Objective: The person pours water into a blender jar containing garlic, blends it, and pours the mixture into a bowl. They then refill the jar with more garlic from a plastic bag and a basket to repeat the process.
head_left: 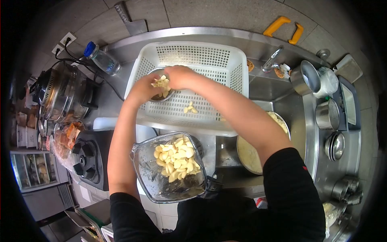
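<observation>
The left hand and right hand meet over a small metal bowl, which stands at the left end of a white plastic basket. Both are curved inward around peeled garlic at the bowl's mouth; whether the fingers grip any of it cannot be told. The bowl sits just beside the basket's left wall, leaving the left hand little room on that side. To the right, the holed floor opens out toward the far wall and right end, with a few loose cloves lying there, apart from the bowl.

The left forearm passes over the basket's near left corner, and the right forearm slants across its near edge toward the right. Between the forearms, close in front of that edge, a clear jug holds a heap of garlic pieces. A black blender base stands left of the left forearm, a bottle beyond the basket's left end. The right forearm partly covers a large pot in the sink.
</observation>
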The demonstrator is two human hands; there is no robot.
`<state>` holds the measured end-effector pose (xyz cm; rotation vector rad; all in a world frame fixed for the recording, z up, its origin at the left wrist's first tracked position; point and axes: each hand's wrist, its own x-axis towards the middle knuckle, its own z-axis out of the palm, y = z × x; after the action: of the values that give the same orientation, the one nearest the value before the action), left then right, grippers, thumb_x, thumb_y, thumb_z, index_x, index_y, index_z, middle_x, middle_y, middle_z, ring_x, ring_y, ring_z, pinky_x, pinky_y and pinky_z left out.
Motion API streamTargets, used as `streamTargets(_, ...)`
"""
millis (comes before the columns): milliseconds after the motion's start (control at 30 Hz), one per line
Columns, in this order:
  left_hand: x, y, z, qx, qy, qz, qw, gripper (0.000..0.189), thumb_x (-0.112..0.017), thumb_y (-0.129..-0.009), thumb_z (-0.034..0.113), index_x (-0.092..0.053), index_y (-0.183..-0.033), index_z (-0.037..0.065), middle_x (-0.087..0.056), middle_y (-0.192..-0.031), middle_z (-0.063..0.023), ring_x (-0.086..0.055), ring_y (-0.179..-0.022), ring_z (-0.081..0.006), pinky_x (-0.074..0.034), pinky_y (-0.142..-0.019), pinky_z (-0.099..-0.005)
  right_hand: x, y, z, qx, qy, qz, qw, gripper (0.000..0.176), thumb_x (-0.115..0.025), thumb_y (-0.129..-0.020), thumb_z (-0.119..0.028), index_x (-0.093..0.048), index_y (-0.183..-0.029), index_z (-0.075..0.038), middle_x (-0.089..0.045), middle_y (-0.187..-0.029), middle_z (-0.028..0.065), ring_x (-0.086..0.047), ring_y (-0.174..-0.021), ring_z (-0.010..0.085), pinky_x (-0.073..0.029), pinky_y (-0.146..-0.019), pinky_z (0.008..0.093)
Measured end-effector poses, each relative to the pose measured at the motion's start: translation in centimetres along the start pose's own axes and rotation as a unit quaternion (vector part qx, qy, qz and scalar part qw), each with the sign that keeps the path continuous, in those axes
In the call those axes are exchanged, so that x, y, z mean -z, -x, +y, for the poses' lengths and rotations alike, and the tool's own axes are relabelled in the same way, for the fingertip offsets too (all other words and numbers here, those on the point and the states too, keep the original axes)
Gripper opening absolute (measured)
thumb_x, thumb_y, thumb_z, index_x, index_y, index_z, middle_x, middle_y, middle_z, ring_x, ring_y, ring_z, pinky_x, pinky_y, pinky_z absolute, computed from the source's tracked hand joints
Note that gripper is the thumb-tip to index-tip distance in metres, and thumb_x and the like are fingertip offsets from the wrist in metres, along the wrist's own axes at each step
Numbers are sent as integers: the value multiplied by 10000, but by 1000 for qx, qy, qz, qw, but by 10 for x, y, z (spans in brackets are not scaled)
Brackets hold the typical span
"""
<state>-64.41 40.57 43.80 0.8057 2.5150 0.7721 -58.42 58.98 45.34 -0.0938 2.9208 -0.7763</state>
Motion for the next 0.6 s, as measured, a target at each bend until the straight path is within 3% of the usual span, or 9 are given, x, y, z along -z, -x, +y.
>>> streamTargets(67, -19, 7, 9, -69, 90, -91, 989, 355, -702, -800, 87, -613, -1141, 46, -665, -904, -37, -624, -806, -143, -507, -729, -263, 3, 8, 33, 28, 101, -113, 988, 322, -649, -774, -134, -675, -1077, -28, -699, -1007, 168, -675, -926, 320, -538, -801, 404)
streamTargets(100, -27, 14, 26, -25, 151, -161, 975, 360, -726, -801, 117, -620, -1136, 42, -648, -898, -31, -613, -820, -155, -500, -738, -266, 1, 15, 54, 35, 153, -165, 974, 345, -657, -771, -142, -678, -1102, -45, -702, -1007, 158, -677, -917, 317, -539, -795, 401)
streamTargets(167, -57, 15, 40, -101, 6, -176, 979, 437, -749, -804, 190, -590, -1187, 52, -637, -1038, -85, -624, -946, -221, -504, -815, -315, 6, 48, 74, -37, 261, -332, 905, 394, -686, -764, -165, -677, -1145, -64, -696, -1068, 133, -659, -997, 310, -519, -836, 465)
streamTargets(233, -81, 19, 45, -109, -63, -171, 977, 510, -761, -793, 238, -559, -1227, 62, -603, -1119, -120, -606, -1014, -271, -493, -857, -349, 14, 89, 70, -57, 364, -397, 841, 375, -691, -763, -149, -670, -1129, -72, -660, -1133, 156, -632, -1037, 287, -467, -862, 510)
streamTargets(300, -93, 16, 47, -90, -150, -204, 963, 713, -781, -761, 342, -449, -1337, 85, -509, -1285, -205, -541, -1150, -399, -452, -948, -446, -3, 121, 73, -30, 393, -355, 848, 365, -665, -789, -152, -662, -1142, -56, -642, -1169, 169, -619, -1066, 287, -450, -868, 537)
streamTargets(333, -98, 13, 46, -90, -151, -208, 962, 713, -781, -761, 342, -449, -1337, 85, -509, -1285, -205, -541, -1150, -399, -452, -948, -446, -12, 131, 76, 0, 421, -309, 853, 357, -639, -816, -154, -653, -1154, -41, -624, -1205, 182, -606, -1095, 288, -433, -874, 565)
streamTargets(467, -107, 13, 44, -86, -181, -213, 956, 745, -788, -755, 337, -419, -1347, 77, -521, -1265, -210, -546, -1149, -398, -455, -947, -440, -60, 138, 80, 6, 449, -269, 852, 361, -581, -861, -166, -614, -1178, 5, -623, -1163, 192, -603, -1094, 298, -422, -867, 592)
streamTargets(533, -107, 12, 45, -78, -194, -221, 953, 742, -789, -755, 326, -415, -1345, 75, -527, -1258, -212, -549, -1144, -403, -456, -947, -441, -71, 133, 76, -43, 373, -242, 895, 390, -621, -845, -187, -625, -1198, -21, -616, -1177, 132, -581, -1123, 306, -471, -817, 584)
streamTargets(600, -110, 10, 42, -88, -180, -228, 953, 679, -793, -752, 281, -451, -1297, 63, -582, -1186, -210, -573, -1112, -394, -460, -930, -439, -77, 134, 78, -63, 308, -210, 926, 353, -600, -853, -159, -628, -1174, -14, -610, -1157, 150, -595, -1097, 310, -494, -805, 541)
